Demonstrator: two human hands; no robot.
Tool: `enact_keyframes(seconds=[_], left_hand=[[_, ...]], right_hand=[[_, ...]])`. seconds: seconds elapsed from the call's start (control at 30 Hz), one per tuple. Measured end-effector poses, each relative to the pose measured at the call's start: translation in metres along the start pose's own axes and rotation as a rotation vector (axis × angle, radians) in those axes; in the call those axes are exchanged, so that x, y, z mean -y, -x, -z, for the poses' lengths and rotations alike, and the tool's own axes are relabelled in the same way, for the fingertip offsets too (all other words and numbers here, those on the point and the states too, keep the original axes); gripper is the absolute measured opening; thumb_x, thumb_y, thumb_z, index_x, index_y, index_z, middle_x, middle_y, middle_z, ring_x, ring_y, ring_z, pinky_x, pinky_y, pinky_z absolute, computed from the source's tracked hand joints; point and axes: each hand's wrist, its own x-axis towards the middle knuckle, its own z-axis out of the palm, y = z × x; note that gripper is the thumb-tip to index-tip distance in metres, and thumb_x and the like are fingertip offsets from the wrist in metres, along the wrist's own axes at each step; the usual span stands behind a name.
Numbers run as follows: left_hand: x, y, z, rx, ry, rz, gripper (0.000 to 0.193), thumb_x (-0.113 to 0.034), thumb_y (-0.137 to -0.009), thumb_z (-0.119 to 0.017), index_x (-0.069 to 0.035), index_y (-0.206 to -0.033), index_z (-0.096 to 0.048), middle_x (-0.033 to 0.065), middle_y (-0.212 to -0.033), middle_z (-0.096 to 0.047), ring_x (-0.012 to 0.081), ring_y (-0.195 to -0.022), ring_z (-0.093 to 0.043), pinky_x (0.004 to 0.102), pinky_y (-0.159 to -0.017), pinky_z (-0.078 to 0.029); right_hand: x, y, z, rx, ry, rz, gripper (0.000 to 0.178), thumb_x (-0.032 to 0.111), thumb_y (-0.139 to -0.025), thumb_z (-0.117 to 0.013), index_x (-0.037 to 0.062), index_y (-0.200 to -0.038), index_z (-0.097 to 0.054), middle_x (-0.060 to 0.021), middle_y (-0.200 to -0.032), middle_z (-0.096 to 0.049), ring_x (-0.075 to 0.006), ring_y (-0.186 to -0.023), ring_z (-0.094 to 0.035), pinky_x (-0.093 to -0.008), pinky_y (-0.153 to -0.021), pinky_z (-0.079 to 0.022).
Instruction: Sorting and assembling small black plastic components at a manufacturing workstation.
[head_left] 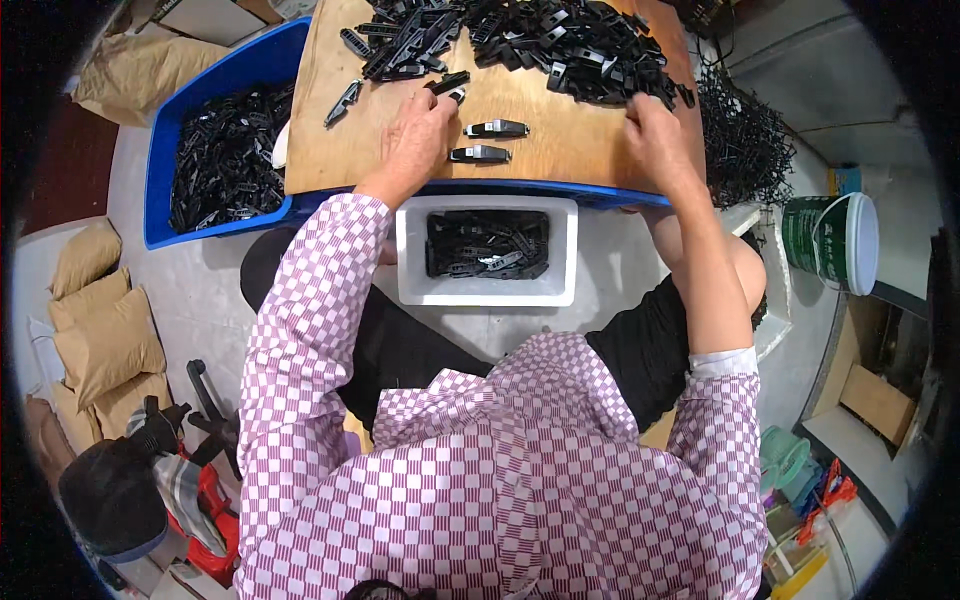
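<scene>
On the wooden board (560,160), my left hand (418,135) is closed around the near end of a long black plastic part (449,84). Just right of that hand lie two narrow black parts with grey middles, a farther one (497,129) and a nearer one (480,154). My right hand (658,140) reaches to the near edge of a heap of small black plastic pieces (590,50). Its fingers are pressed together at the heap, and what they hold is hidden. A heap of long black parts (410,40) lies beyond my left hand, with a single part (343,104) apart from it.
Below the board's near edge, a white foam box (487,290) holds several black parts. At the left stands a blue bin (165,170) full of black parts. Thin black pieces (750,140) are piled at the right, beside a green bucket (815,240). Brown packages (110,345) lie lower left.
</scene>
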Motion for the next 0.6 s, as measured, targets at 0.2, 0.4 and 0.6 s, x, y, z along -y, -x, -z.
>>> enact_keyframes(seconds=[0.2,0.4,0.6], left_hand=[[-0.001,-0.012,0.020,0.227,0.096,-0.129,0.027,-0.002,-0.086,-0.056,-0.014,-0.111,-0.059,0.0126,-0.104,-0.058,0.0361,-0.098,-0.062,0.0445,-0.075,-0.051],[0.001,-0.029,0.010,0.165,0.038,-0.174,0.028,0.001,-0.085,-0.056,-0.012,-0.110,-0.059,0.0125,-0.107,-0.057,0.0354,-0.097,-0.062,0.0451,-0.075,-0.051],[-0.004,-0.038,0.006,0.127,0.002,-0.187,0.024,0.000,-0.084,-0.058,-0.009,-0.106,-0.059,0.0125,-0.106,-0.056,0.0344,-0.097,-0.061,0.0443,-0.077,-0.051]], right_hand=[[0.068,-0.021,-0.047,0.017,-0.840,-0.076,0.023,0.006,-0.087,-0.061,0.0039,-0.109,-0.059,-0.0154,-0.095,-0.061,-0.0329,-0.081,-0.064,-0.0360,-0.073,-0.053],[0.070,-0.026,-0.060,0.069,-0.296,0.354,0.017,0.011,-0.083,-0.065,0.0038,-0.098,-0.063,-0.0134,-0.095,-0.064,-0.0328,-0.092,-0.064,-0.0409,-0.075,-0.053],[0.074,-0.027,-0.046,0.144,0.003,0.486,0.017,0.008,-0.082,-0.065,0.0034,-0.097,-0.058,-0.0130,-0.092,-0.058,-0.0332,-0.088,-0.061,-0.0418,-0.075,-0.052]])
